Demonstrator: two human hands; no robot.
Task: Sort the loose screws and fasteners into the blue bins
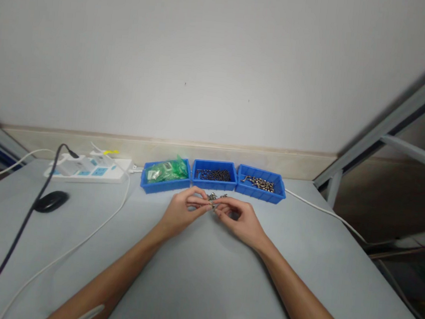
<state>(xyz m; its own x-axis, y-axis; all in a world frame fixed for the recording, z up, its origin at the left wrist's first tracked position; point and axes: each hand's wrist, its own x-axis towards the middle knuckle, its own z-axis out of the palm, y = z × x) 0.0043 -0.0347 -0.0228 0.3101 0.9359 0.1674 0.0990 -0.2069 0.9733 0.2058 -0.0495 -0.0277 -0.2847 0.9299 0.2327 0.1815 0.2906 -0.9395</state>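
Observation:
My left hand point(182, 210) and my right hand point(237, 218) meet fingertip to fingertip over the grey table point(201, 279), just in front of the blue bins. Both are pinched on a small metal part point(212, 205) held between them; its shape is too small to make out. A few small metal pieces point(212, 196) lie on the table right behind the fingers. The middle blue bin point(214, 175) holds dark screws, the right blue bin point(261, 184) holds silvery metal parts, and the left blue bin point(165, 176) holds green bags.
A white power strip point(88, 168) with plugs lies at the back left, its white cable and a dark cable point(12, 240) trailing toward me. A black round object point(51, 201) sits left. A white cable point(320, 208) runs off right past a metal frame point(388, 126).

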